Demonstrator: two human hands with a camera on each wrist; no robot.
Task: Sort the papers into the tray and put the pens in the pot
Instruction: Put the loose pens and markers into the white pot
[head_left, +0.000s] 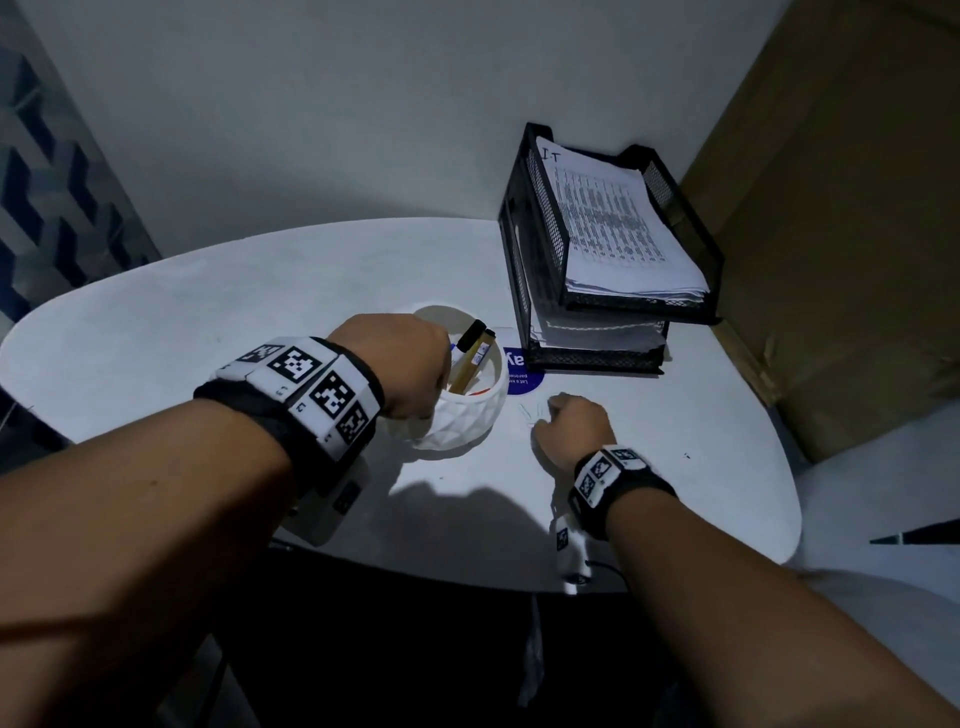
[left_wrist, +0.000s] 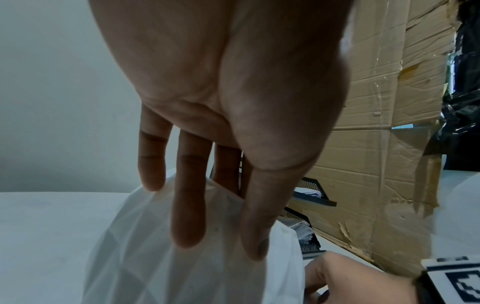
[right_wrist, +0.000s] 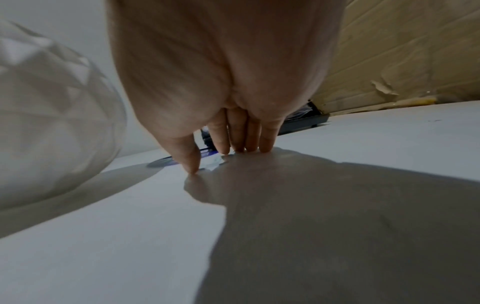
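A white faceted pot (head_left: 457, 415) stands mid-table with several pens (head_left: 470, 358) leaning inside it. My left hand (head_left: 410, 364) is at the pot's left rim. In the left wrist view its straight fingers (left_wrist: 187, 205) and thumb lie against the pot's (left_wrist: 168, 257) outer wall, and one finger drops behind the rim. My right hand (head_left: 569, 426) rests on the table to the right of the pot, its fingertips (right_wrist: 223, 148) and thumb touching the tabletop around a small pale scrap (right_wrist: 214, 162). A black mesh two-tier tray (head_left: 540, 218) at the back right holds stacked papers (head_left: 608, 228) in both tiers.
A blue round sticker (head_left: 522, 371) lies on the table between pot and tray. Small paper clips (head_left: 530, 413) lie just left of my right hand. A cardboard sheet (head_left: 841, 218) leans at the table's right edge, and a wall is close behind.
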